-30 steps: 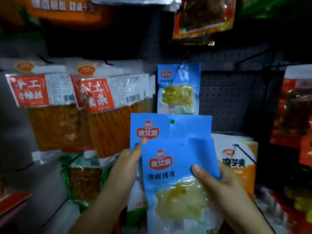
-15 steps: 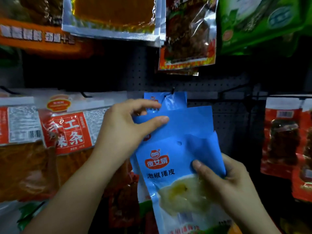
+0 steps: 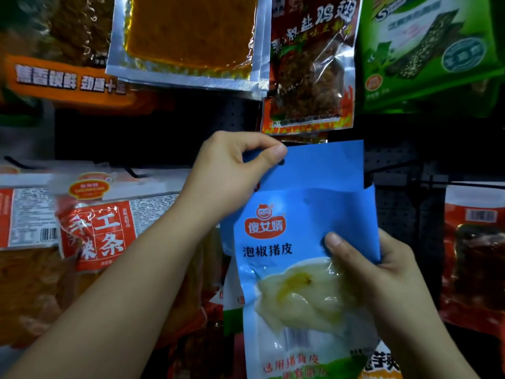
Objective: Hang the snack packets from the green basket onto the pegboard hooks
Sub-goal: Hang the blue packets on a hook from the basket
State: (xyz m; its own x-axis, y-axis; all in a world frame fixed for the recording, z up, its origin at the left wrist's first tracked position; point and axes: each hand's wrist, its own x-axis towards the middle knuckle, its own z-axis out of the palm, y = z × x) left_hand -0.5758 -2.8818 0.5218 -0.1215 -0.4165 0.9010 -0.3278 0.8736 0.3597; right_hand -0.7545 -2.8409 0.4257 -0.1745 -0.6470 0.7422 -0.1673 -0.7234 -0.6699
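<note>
My left hand [image 3: 229, 173] pinches the top edge of a blue snack packet [image 3: 322, 168], thumb beside its hang hole, holding it up against the dark pegboard [image 3: 396, 220]. In front of it and lower, my right hand [image 3: 382, 269] grips a second blue packet [image 3: 284, 269] with a clear window showing pale yellowish food. The hook behind the raised packet is hidden. The green basket is out of view.
Red-and-white packets [image 3: 98, 231] hang to the left. A silver-edged orange packet [image 3: 188, 39], a red chicken-wing packet [image 3: 308, 72] and a green seaweed packet [image 3: 426, 50] hang above. Dark red packets [image 3: 475, 258] hang on the right. Bare black hooks [image 3: 461, 183] stick out at right.
My left hand has lifted the rear blue packet upward to the pegboard row and now pinches its top by the hole. The view tilted up; the right hand kept its packet.
</note>
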